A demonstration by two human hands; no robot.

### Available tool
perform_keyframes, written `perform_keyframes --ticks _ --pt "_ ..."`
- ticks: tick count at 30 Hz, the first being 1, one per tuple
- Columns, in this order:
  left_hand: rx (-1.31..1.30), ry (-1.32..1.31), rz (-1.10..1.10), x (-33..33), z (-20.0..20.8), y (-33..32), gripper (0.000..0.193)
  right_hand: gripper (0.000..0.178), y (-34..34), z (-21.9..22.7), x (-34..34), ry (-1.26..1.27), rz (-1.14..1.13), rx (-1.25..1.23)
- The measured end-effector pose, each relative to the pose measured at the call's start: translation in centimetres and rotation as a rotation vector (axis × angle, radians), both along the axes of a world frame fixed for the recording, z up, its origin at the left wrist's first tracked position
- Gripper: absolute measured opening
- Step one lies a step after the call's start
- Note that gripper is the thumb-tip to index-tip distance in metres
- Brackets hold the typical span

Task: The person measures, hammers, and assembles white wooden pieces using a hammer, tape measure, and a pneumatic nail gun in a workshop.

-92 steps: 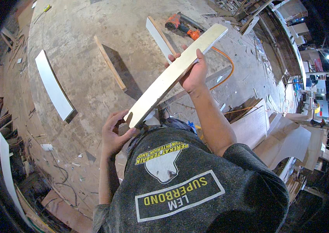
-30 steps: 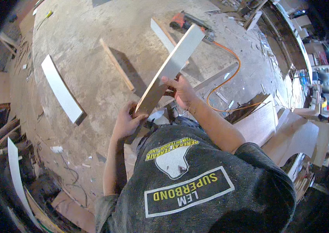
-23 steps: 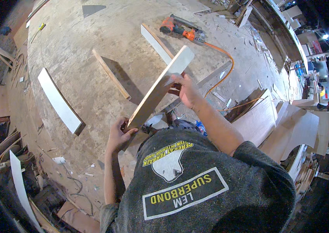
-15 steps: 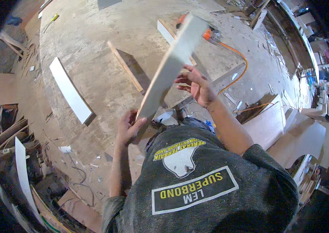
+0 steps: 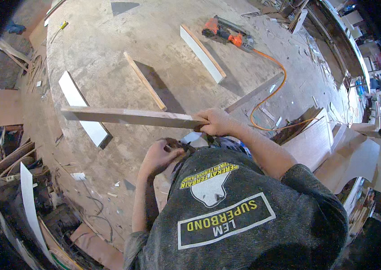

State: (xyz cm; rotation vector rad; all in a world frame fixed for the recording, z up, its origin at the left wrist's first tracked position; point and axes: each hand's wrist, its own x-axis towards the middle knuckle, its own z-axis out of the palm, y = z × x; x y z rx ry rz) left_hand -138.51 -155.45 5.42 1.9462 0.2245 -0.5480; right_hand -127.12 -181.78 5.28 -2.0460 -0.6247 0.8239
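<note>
My right hand (image 5: 216, 122) grips the right end of a long narrow wooden board (image 5: 136, 117), thumb and fingers wrapped over it. The board is lifted and stretches left above the worktable (image 5: 105, 54), its far end passing over a white-faced board (image 5: 76, 96) lying there. At my waist my left hand (image 5: 159, 157) is off the board, its fingers curled against dark cloth; what is in them, if anything, is hidden. Beyond stand two more narrow boards on edge: a bare-edged one (image 5: 145, 82) in the middle and a white-sided one (image 5: 203, 54) farther right.
An orange and black nail gun (image 5: 226, 32) lies at the far right, trailing an orange hose (image 5: 282, 83). A yellow-handled tool (image 5: 63, 25) is at the far left. Pale panels (image 5: 309, 139) lean on my right; offcuts and a white strip (image 5: 29, 198) stand at lower left.
The board has swung from pointing away and up to lying across in front of me. My left hand has let go of it and dropped to my waist; my right hand has closed on its end.
</note>
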Motion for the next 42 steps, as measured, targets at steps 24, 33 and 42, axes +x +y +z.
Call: perform_keyframes --ticks 24,33,42 --pt "-0.264 0.214 -0.362 12.7 -1.0 -12.4 0.070 0.033 -10.5 2.8 9.4 -0.692 0.262 0.163" --pt "0.208 0.174 -0.160 18.8 -0.9 -13.3 0.052 0.046 -16.9 -4.0 16.6 -0.304 -0.129 -0.029" --pt "0.464 0.039 -0.394 20.5 -4.0 -13.4 0.047 0.069 -13.0 -7.0 14.4 -0.389 -0.221 0.088"
